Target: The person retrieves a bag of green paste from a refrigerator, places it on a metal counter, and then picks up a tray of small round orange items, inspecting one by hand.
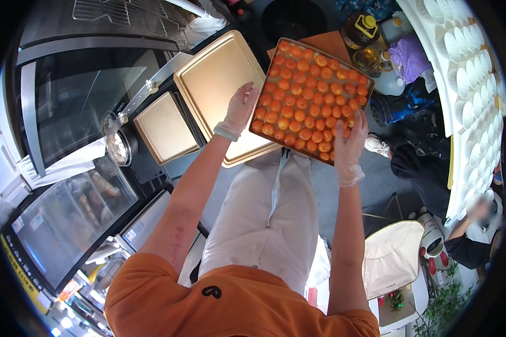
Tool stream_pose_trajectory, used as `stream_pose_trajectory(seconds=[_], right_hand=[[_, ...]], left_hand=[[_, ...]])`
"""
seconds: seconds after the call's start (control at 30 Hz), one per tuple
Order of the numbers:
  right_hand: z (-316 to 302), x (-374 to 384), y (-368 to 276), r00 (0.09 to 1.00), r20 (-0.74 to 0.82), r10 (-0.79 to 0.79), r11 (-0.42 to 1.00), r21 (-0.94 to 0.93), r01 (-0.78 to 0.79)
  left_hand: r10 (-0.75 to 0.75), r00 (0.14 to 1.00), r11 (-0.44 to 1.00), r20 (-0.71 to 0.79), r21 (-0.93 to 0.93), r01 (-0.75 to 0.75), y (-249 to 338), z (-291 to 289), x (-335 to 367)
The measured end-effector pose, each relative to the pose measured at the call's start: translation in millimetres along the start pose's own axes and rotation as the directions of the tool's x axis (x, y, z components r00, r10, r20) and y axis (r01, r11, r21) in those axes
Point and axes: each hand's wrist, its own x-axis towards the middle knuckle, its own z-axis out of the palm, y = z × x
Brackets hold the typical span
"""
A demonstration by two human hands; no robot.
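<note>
A square baking tray point(335, 164) lies tilted across my view, covered in rows of round orange balls point(303, 92) that look like egg yolks. My left hand point(242, 108), in a clear glove, grips its left edge, with the fingertips partly hidden at the rim. Gloved as well, my right hand point(349, 147) holds the near right side, the thumb and fingers reaching over the rim beside the nearest balls. Left of it, and partly under my left wrist, is a larger gold baking tray point(216, 73) with no balls on it.
A smaller gold tray point(166, 126) sits by a metal pot point(121, 147) and a glass-doored oven point(90, 95). Oil bottles point(361, 31) and a purple bag point(410, 59) stand far right. Another person's white shoe point(376, 144) is close on the right, near a tall white rack point(466, 95).
</note>
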Motion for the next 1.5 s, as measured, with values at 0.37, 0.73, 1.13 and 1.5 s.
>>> stream_pose_trajectory(seconds=[0.37,0.73,1.13,1.5], right_hand=[[69,42,-47,0.962,0.241,-0.132,0.988,-0.050,0.148],[150,97,-40,0.854,0.348,-0.386,0.844,-0.241,0.479],[162,100,-50,0.841,0.409,-0.355,0.726,-0.445,0.523],[159,103,-67,0.856,0.453,-0.250,0.714,-0.511,0.479]], left_hand=[[0.049,0.989,0.992,-0.137,0.122,-0.032,-5,-11,-32],[-0.102,0.973,0.995,-0.205,-0.009,0.103,-32,-15,-94],[-0.070,0.957,0.997,-0.282,-0.034,0.063,-33,-37,-105],[-0.102,0.954,0.994,-0.283,-0.057,0.090,-30,-37,-102]])
